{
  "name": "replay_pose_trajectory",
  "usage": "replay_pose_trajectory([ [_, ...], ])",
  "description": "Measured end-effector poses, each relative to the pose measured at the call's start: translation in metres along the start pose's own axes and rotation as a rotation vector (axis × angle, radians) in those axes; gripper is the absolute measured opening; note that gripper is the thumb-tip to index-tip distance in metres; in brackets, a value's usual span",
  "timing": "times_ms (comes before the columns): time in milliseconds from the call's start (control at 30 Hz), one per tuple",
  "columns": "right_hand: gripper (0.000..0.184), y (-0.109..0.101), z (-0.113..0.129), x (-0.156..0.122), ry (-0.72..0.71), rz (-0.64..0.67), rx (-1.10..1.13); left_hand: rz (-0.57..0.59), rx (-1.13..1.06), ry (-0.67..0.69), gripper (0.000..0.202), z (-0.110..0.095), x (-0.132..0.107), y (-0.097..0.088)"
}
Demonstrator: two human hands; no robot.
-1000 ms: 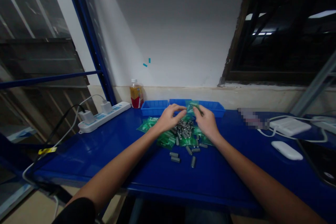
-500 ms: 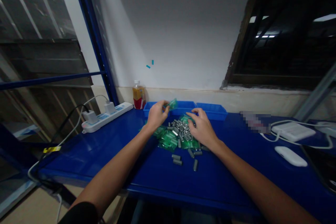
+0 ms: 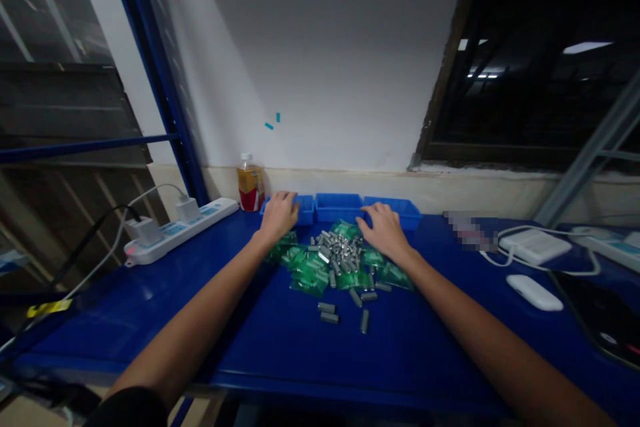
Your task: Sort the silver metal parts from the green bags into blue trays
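Observation:
My left hand [image 3: 279, 217] is over the left blue bin [image 3: 306, 212], fingers stretched forward over it and apart; no bag shows in them. My right hand [image 3: 384, 228] hovers at the right side of the pile, thumb and fingers apart with nothing between them, just in front of the right blue bin [image 3: 407, 213]. Between the hands lies a heap of short grey metal pieces [image 3: 345, 252], on and among small green plastic bags [image 3: 309, 275]. Several loose metal pieces [image 3: 327, 312] lie nearer the front. The middle blue bin [image 3: 340, 207] stands behind the heap.
A drink bottle [image 3: 250, 183] and a white power strip [image 3: 183, 232] with plugs stand at the left. On the right are a white adapter [image 3: 536, 247] with cables, a white case [image 3: 534, 292] and a dark phone [image 3: 597, 313]. All rest on the blue table [image 3: 425, 340].
My left hand has moved left to the left bin, and the green bag it held is gone from its fingers. My right hand has lifted slightly off the pile. The view has shifted right.

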State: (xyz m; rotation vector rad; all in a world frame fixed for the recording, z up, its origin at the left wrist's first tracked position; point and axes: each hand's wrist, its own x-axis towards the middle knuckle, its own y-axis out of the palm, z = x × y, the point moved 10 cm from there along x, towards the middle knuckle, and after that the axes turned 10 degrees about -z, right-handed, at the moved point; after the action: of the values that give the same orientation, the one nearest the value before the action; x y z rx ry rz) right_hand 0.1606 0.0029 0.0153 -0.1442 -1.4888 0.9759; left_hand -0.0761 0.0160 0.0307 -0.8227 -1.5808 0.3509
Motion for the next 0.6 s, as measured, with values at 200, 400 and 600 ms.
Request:
replay_pose_trajectory([
  [200,0.059,0.038,-0.037,0.022,0.001,0.112,-0.032,0.179,-0.044,0.166,0.049,-0.035,0.002,0.037],
  [400,0.054,0.051,-0.039,0.022,-0.072,0.132,0.022,0.286,-0.1,0.266,0.044,-0.034,0.001,0.06],
  [600,0.034,0.046,-0.04,0.024,-0.072,0.105,0.094,0.28,-0.147,0.286,0.031,-0.035,0.0,0.053],
])
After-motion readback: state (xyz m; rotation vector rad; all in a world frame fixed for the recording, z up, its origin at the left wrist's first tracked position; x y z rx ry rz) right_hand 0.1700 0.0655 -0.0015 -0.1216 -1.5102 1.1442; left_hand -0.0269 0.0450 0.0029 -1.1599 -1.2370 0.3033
